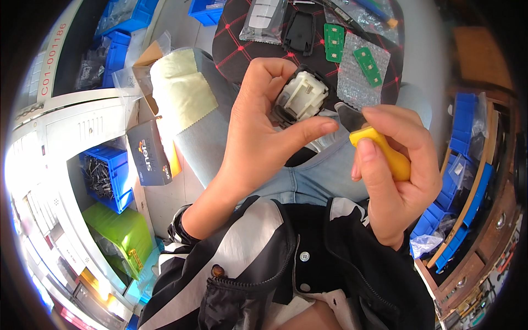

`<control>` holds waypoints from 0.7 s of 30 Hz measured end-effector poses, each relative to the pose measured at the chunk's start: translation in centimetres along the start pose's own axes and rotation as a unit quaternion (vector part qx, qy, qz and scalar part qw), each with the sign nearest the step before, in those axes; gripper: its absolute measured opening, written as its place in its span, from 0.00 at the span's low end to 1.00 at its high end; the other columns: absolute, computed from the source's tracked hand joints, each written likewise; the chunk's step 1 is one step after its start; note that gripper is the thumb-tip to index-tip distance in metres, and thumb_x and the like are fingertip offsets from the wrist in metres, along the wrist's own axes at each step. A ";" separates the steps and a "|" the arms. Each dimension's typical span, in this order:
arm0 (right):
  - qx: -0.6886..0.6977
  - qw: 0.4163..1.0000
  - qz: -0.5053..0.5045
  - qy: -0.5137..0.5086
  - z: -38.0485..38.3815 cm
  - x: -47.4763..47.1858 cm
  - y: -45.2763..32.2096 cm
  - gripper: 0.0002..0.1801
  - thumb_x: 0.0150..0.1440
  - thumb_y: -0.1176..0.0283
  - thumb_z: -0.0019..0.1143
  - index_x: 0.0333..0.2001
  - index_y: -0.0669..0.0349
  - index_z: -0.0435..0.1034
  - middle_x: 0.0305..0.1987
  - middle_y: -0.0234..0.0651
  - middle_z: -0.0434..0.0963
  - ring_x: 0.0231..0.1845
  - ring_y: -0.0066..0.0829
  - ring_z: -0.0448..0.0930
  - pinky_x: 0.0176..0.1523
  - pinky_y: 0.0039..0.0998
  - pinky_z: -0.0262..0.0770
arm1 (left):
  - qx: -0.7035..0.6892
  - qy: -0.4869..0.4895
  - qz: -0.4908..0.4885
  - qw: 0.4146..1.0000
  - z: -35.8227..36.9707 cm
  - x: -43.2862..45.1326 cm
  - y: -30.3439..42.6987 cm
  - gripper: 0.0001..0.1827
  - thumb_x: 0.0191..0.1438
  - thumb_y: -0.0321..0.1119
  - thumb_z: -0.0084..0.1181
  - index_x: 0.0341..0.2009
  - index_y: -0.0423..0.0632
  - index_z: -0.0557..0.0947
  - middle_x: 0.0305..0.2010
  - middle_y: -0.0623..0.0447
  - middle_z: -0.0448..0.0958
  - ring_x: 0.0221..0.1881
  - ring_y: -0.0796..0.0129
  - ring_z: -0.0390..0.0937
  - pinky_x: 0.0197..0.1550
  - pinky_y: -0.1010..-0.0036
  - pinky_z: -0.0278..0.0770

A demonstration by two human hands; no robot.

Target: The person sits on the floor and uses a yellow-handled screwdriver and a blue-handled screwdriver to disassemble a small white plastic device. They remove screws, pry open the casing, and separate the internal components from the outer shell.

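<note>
My left hand [264,119] holds a small black-and-white plastic housing [304,95] by its sides, its cream inner frame with a small spring facing up. In my right hand [396,156] is a tool with a yellow handle [381,152] and a wide dark blade [350,116]; the blade points at the housing, close to my left thumb. Whether it touches the housing I cannot tell. Beyond my hands, on a black quilted seat with red stitching [231,62], lie a black plastic cover [300,33], a green circuit board [334,42] and another green board [368,67] on bubble wrap [350,86].
A bagged part [263,20] and a black pen-like tool [344,16] lie at the seat's far side. A yellow cloth [183,88] drapes over my left leg. Blue bins [119,177] and a dark box [148,152] stand left; more blue bins [462,123] stand right.
</note>
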State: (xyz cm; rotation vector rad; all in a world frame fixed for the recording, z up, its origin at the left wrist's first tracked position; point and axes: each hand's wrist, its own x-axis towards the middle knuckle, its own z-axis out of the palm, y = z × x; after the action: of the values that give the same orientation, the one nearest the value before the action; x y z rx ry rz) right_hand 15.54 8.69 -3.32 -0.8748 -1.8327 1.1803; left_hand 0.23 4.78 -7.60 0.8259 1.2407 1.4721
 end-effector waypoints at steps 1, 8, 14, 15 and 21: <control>-0.007 1.000 -0.009 0.000 0.1 0.0 0.0 0.12 0.50 0.85 0.46 0.40 0.72 0.67 0.41 0.43 0.69 0.20 0.17 0.68 0.24 0.16 0.63 | 0.029 0.000 -0.002 1.000 0.0 -0.1 -0.1 0.30 0.38 0.26 0.67 0.43 0.43 0.62 0.33 0.53 0.70 0.33 0.77 0.69 0.33 0.82 0.70; -0.068 0.997 -0.038 0.026 0.7 0.2 0.1 0.13 0.49 0.87 0.47 0.40 0.71 0.68 0.41 0.43 0.71 0.22 0.17 0.68 0.26 0.15 0.63 | 0.153 0.019 0.092 0.984 0.0 -0.1 -0.6 0.31 0.38 0.23 0.66 0.44 0.44 0.62 0.36 0.53 0.69 0.36 0.75 0.70 0.39 0.81 0.69; -0.149 0.981 -0.121 0.033 1.0 0.7 0.3 0.12 0.48 0.87 0.49 0.39 0.71 0.69 0.38 0.44 0.72 0.32 0.24 0.72 0.34 0.18 0.69 | 0.236 0.063 0.190 0.951 0.1 0.2 -1.2 0.28 0.37 0.29 0.68 0.39 0.43 0.65 0.30 0.50 0.72 0.29 0.69 0.74 0.31 0.77 0.72; -0.155 0.981 -0.109 0.034 1.1 0.6 0.2 0.12 0.48 0.87 0.49 0.39 0.71 0.69 0.38 0.44 0.72 0.33 0.25 0.73 0.36 0.18 0.69 | 0.250 0.067 0.201 0.945 0.1 0.2 -1.3 0.27 0.37 0.29 0.68 0.39 0.42 0.65 0.30 0.50 0.73 0.29 0.68 0.74 0.31 0.77 0.72; -0.146 0.988 -0.045 0.004 0.4 0.9 -0.3 0.11 0.49 0.86 0.49 0.38 0.69 0.69 0.38 0.38 0.72 0.31 0.20 0.71 0.33 0.16 0.67 | 0.283 0.067 0.219 0.931 0.1 0.0 -1.6 0.25 0.37 0.28 0.67 0.38 0.42 0.67 0.31 0.49 0.73 0.28 0.62 0.76 0.29 0.75 0.73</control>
State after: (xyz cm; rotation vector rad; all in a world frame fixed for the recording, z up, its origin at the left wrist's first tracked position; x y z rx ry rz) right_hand 14.68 9.20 -2.95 -0.9436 -2.0490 0.8634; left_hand 0.71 4.80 -9.10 1.4844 1.7005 1.5482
